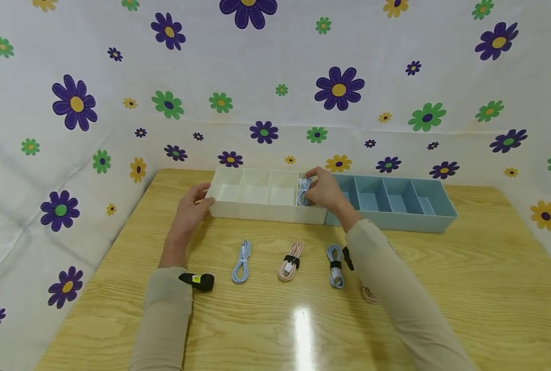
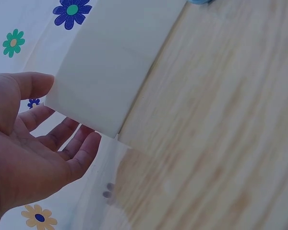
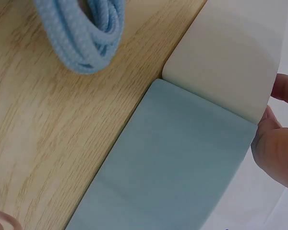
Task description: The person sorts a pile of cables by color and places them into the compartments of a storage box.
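Note:
My right hand [image 1: 323, 191] pinches a coiled light blue cable [image 1: 303, 189] over the rightmost compartment of the white divided tray [image 1: 256, 210]. My left hand [image 1: 193, 203] rests with relaxed fingers against that tray's left end. In the left wrist view the left hand's fingers [image 2: 72, 148] spread beside the corner of the white tray [image 2: 105, 67], and the thumb lies by its edge. The right wrist view shows only the right hand's fingertips [image 3: 278, 143] past the outer wall of the white tray [image 3: 230, 57]; the held cable is hidden there.
A blue divided tray [image 1: 435, 220] adjoins the white one on the right, its wall [image 3: 173, 163] close up. On the wooden table [image 1: 465, 288] lie a blue cable [image 1: 241, 262], a pink cable [image 1: 290, 262], another blue cable [image 1: 335, 265] and a pink cable [image 1: 369, 294] half under my right arm.

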Motion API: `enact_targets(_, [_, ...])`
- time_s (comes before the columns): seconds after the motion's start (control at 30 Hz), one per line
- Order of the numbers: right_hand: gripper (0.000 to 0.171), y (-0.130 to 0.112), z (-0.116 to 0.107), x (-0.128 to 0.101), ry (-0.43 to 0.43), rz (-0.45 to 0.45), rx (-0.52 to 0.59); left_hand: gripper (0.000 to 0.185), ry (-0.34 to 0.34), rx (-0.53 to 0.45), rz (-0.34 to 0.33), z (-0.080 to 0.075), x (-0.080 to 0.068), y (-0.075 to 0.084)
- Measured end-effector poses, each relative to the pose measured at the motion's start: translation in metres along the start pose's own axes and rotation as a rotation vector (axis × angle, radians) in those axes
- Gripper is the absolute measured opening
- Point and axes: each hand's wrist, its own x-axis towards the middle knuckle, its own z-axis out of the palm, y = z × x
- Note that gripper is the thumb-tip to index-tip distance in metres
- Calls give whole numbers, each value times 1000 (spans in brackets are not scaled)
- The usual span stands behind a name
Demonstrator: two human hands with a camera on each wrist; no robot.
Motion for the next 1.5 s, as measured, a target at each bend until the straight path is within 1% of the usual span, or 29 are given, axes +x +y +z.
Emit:
enact_targets(0.13, [49,-3,0,1,-9,36,-13,54,9,0,-4,1,-1,-2])
enact_targets(0.27, [48,-3,2,4,-28,60,-27,53,16,7,-18,2,-1,-4])
enact_targets(0.33, [49,-1,3,6,-36,63,2,52,17,9,-22,2,-1,-5])
enact_targets(0.43, [49,1,0,8,-81,83,92,53,10,0,-29,2,-2,-2])
enact_targets(0.5, [46,1,-3,9,-129,108,199,53,10,-3,-25,1,-2,-2])
enact_targets(0.6, [48,0,-8,10,-199,178,359,53,17,3,-21,1,-2,-2])
enact_targets(0.67, [52,0,-9,10,-219,218,456,52,25,14,-17,1,-1,-6])
enact_targets(0.77, [53,0,-9,10,-229,253,521,52,31,21,-23,1,-1,-7])
enact_targets(1.0, [56,-1,-6,10,-264,259,511,51,29,27,-18,-1,-1,-8])
enact_targets(1.1, [56,-3,-5,10,-273,271,507,52,26,15,-9,-1,-1,-7])
enact_targets(1.27, [63,-5,-7,8,-292,278,480,53,15,-10,1,-1,1,-6])
enact_targets(1.5, [65,-7,-8,8,-290,283,454,53,14,-11,3,-1,2,-4])
